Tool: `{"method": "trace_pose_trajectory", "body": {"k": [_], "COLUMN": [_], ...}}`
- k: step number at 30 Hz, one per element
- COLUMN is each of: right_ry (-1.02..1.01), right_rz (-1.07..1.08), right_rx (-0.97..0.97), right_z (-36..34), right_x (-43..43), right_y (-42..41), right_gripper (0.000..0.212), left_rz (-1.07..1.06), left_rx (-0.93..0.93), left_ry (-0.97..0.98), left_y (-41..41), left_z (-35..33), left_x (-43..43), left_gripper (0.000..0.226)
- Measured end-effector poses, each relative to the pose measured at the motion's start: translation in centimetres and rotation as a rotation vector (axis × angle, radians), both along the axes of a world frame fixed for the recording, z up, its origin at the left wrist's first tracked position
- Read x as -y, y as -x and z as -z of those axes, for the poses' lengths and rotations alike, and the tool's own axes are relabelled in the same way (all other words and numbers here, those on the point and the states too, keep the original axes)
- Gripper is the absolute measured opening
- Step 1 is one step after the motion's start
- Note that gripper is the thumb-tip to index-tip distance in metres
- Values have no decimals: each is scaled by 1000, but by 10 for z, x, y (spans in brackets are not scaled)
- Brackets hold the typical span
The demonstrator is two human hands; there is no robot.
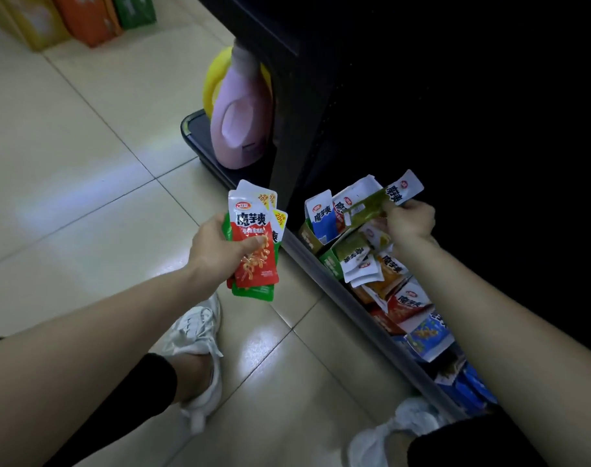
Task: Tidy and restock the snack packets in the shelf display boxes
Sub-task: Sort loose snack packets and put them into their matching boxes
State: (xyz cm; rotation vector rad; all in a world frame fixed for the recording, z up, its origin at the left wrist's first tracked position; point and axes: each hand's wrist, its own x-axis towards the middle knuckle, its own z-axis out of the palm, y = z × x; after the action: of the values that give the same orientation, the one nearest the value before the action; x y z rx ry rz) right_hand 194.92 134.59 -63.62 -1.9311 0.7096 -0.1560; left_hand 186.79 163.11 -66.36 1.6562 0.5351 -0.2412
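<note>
Right hand (410,219) curled, pinching a green packet (371,205) by one end, just above the boxes (309,237). Left hand (216,246), at 9 o'clock of it, grips a fan of packets (255,261), red on top, green under.

Step, as I read it: sorting by flavour, feeding each box. Next move calls for setting the green packet upright in the green box (330,261) at 8 o'clock, among packets leaning every way.

Rail (341,296) edges the boxes' near side; dark shelving closes in at 12. Floor (85,163) gives room from 7 to 10; bottle (240,129) stands at 11.
</note>
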Motion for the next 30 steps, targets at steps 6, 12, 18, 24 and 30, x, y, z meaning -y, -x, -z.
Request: {"method": "trace_pose_trajectory", "body": {"k": [6, 12, 18, 24, 30], "right_ry": [-36, -227, 521, 837, 1039], "right_rz": [49, -331, -516, -985, -727], "right_rx": [26, -132, 192, 181, 107], "right_z": [27, 42, 51, 66, 75], "right_x": [-17, -20, 29, 38, 51], "right_y": [-41, -58, -65, -82, -69], "right_gripper": [12, 23, 51, 39, 33], "left_rz": [15, 23, 36, 39, 59], "left_rx": [15, 2, -16, -26, -38], "left_ry": [48, 58, 36, 33, 15], "left_y": [-6, -6, -5, -3, -5], "left_z": [-6, -6, -3, -4, -4], "left_x": [16, 28, 32, 37, 41], "left_gripper": [40, 36, 41, 38, 38]}}
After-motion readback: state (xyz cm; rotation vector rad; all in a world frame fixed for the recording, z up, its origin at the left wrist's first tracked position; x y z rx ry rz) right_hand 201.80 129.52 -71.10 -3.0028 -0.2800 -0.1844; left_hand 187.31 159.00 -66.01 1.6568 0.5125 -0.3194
